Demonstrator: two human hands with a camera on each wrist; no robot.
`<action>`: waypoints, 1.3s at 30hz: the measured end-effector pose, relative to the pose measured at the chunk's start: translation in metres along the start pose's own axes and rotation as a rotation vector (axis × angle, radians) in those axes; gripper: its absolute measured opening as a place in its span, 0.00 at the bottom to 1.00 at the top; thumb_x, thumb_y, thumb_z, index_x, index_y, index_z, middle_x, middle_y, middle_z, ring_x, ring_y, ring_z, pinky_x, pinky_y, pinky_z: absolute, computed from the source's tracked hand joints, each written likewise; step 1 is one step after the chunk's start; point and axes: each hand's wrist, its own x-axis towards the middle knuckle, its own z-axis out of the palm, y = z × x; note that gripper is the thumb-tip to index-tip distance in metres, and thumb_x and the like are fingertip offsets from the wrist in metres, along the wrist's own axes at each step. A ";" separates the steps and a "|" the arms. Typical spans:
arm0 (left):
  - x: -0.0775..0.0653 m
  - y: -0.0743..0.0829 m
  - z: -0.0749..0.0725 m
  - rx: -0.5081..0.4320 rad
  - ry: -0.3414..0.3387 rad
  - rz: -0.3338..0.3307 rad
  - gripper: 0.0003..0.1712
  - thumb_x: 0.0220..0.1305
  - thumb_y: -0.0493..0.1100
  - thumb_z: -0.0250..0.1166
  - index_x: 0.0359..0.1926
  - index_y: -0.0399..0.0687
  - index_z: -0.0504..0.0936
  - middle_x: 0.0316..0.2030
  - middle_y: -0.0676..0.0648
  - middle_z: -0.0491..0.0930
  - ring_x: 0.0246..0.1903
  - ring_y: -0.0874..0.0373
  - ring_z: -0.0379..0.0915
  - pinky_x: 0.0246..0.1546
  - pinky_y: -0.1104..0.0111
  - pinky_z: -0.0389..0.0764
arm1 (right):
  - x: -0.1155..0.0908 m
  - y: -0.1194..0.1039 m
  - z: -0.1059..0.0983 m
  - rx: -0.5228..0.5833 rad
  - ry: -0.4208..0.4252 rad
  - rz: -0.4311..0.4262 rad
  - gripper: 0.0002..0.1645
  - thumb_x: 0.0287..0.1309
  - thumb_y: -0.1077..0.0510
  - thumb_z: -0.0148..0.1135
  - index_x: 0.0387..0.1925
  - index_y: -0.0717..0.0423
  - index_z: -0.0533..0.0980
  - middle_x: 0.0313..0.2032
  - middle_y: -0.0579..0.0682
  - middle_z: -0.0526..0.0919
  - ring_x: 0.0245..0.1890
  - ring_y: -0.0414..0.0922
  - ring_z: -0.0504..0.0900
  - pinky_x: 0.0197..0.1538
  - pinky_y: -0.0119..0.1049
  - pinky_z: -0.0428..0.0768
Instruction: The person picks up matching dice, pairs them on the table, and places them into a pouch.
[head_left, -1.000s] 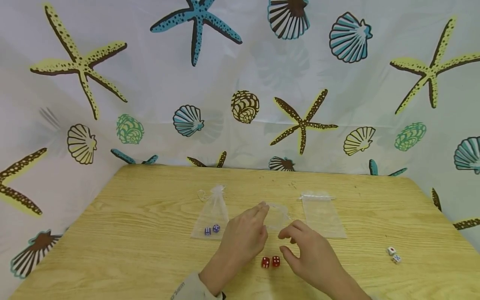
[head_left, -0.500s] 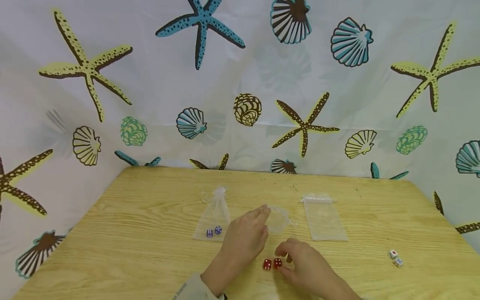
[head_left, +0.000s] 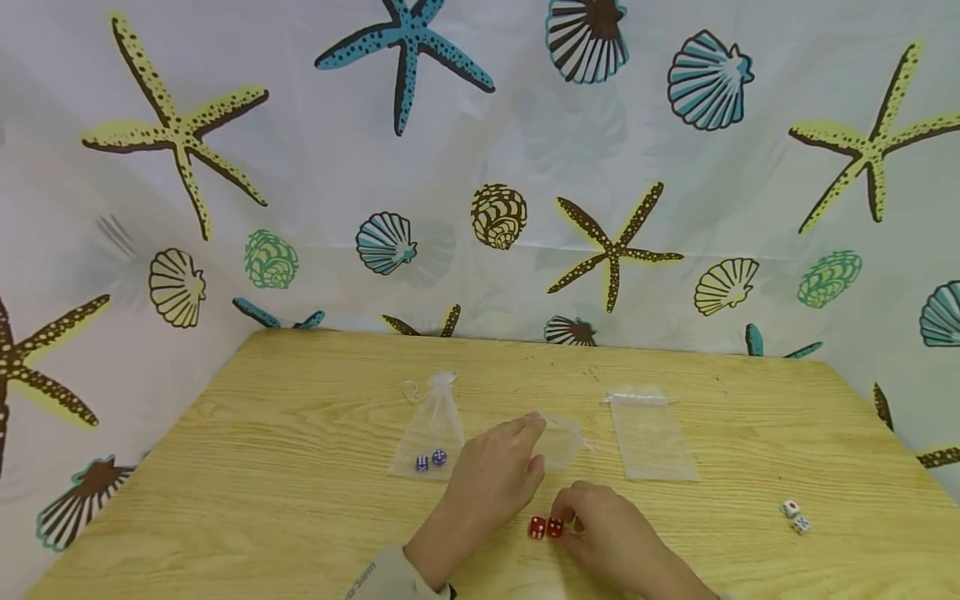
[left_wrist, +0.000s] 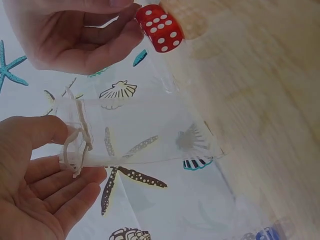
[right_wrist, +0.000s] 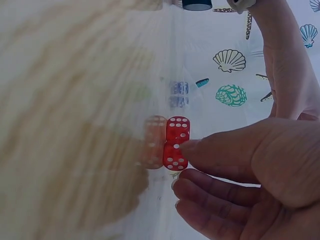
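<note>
Head view: red dice (head_left: 537,527), likely light, hard and slick, best gripped by opposite faces; your right hand (head_left: 611,529) pinches one, your left hand (head_left: 493,471) touches the bag (head_left: 561,443), grip unclear.

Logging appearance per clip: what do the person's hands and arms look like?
The left hand and right hand wear no gloves. The pale grey fabric left sleeve bears dark lettering; an unclear black object shows beside it. The right sleeve barely shows.

Head view: bare left hand (head_left: 497,467) partly hides middle sheer white drawstring pouch (head_left: 562,444). Right wrist view: pale wooden tabletop (right_wrist: 60,75) blurred.
</note>
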 end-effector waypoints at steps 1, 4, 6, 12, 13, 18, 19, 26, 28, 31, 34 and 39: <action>0.000 0.000 0.000 0.000 -0.006 -0.002 0.19 0.56 0.38 0.67 0.49 0.40 0.81 0.50 0.43 0.83 0.45 0.51 0.82 0.36 0.65 0.84 | 0.000 0.000 0.000 -0.007 0.004 -0.002 0.07 0.49 0.64 0.68 0.32 0.54 0.81 0.30 0.43 0.81 0.29 0.37 0.76 0.30 0.27 0.75; 0.000 0.001 -0.001 0.007 -0.020 -0.002 0.18 0.56 0.39 0.67 0.49 0.40 0.81 0.50 0.44 0.83 0.45 0.51 0.82 0.37 0.64 0.84 | 0.002 -0.001 0.000 -0.023 0.011 -0.003 0.09 0.49 0.65 0.68 0.35 0.57 0.81 0.30 0.45 0.81 0.29 0.38 0.77 0.31 0.28 0.76; 0.000 0.001 -0.001 0.010 -0.025 0.000 0.18 0.56 0.39 0.67 0.49 0.40 0.81 0.50 0.44 0.83 0.45 0.52 0.82 0.37 0.64 0.84 | 0.002 -0.001 0.000 -0.028 0.014 -0.001 0.09 0.48 0.66 0.68 0.34 0.57 0.81 0.29 0.44 0.81 0.28 0.37 0.76 0.30 0.28 0.76; 0.001 0.001 -0.001 0.008 -0.028 -0.002 0.18 0.57 0.39 0.67 0.49 0.40 0.81 0.49 0.44 0.83 0.45 0.52 0.82 0.38 0.64 0.84 | 0.002 0.000 0.000 -0.041 0.018 -0.002 0.07 0.46 0.67 0.67 0.27 0.53 0.80 0.27 0.42 0.80 0.27 0.35 0.74 0.30 0.29 0.74; 0.001 0.001 -0.001 0.007 -0.027 -0.002 0.18 0.57 0.39 0.67 0.49 0.40 0.81 0.49 0.44 0.83 0.45 0.52 0.82 0.38 0.64 0.84 | 0.002 0.000 -0.001 -0.044 0.016 0.002 0.08 0.46 0.67 0.67 0.27 0.52 0.80 0.27 0.42 0.80 0.27 0.35 0.74 0.30 0.29 0.74; 0.000 0.001 -0.001 0.002 -0.019 -0.001 0.18 0.56 0.38 0.67 0.49 0.40 0.81 0.49 0.44 0.83 0.44 0.52 0.83 0.36 0.65 0.84 | 0.000 0.000 -0.010 -0.043 0.029 0.015 0.08 0.46 0.68 0.67 0.28 0.53 0.80 0.29 0.43 0.81 0.28 0.37 0.75 0.30 0.29 0.75; 0.000 0.001 -0.001 0.000 -0.018 -0.001 0.18 0.56 0.38 0.67 0.48 0.40 0.82 0.49 0.44 0.83 0.43 0.52 0.83 0.36 0.65 0.84 | 0.000 0.000 -0.013 -0.039 0.035 0.011 0.08 0.46 0.68 0.67 0.29 0.54 0.80 0.29 0.44 0.81 0.28 0.38 0.76 0.30 0.29 0.75; -0.001 0.000 -0.002 -0.006 -0.004 0.011 0.18 0.55 0.37 0.68 0.48 0.39 0.81 0.48 0.43 0.83 0.42 0.51 0.83 0.32 0.66 0.84 | -0.002 -0.005 -0.032 -0.039 0.096 -0.079 0.09 0.46 0.69 0.69 0.29 0.55 0.78 0.28 0.44 0.80 0.27 0.37 0.76 0.30 0.26 0.76; -0.001 -0.001 -0.002 -0.010 -0.002 0.013 0.18 0.55 0.36 0.67 0.48 0.39 0.81 0.48 0.43 0.83 0.41 0.51 0.83 0.32 0.65 0.84 | -0.001 -0.007 -0.037 -0.039 0.113 -0.104 0.10 0.45 0.69 0.69 0.28 0.55 0.78 0.27 0.43 0.80 0.27 0.37 0.76 0.30 0.26 0.75; -0.001 -0.001 -0.002 -0.013 -0.001 0.012 0.18 0.55 0.36 0.67 0.48 0.39 0.81 0.48 0.42 0.84 0.42 0.51 0.83 0.33 0.65 0.84 | -0.001 -0.010 -0.044 -0.038 0.139 -0.121 0.10 0.45 0.69 0.69 0.28 0.54 0.78 0.27 0.43 0.79 0.26 0.36 0.75 0.29 0.26 0.75; -0.001 -0.001 -0.002 -0.008 0.006 0.014 0.17 0.55 0.36 0.67 0.48 0.38 0.81 0.47 0.42 0.84 0.41 0.51 0.83 0.33 0.65 0.84 | 0.000 -0.013 -0.049 -0.036 0.177 -0.131 0.10 0.46 0.69 0.69 0.30 0.54 0.78 0.28 0.43 0.79 0.26 0.34 0.74 0.29 0.26 0.76; -0.001 0.000 -0.001 -0.004 0.019 0.022 0.17 0.54 0.35 0.67 0.47 0.38 0.81 0.46 0.41 0.84 0.42 0.50 0.83 0.34 0.64 0.84 | 0.001 -0.020 -0.057 -0.022 0.269 -0.123 0.12 0.46 0.69 0.69 0.31 0.54 0.78 0.28 0.42 0.79 0.26 0.32 0.74 0.30 0.26 0.77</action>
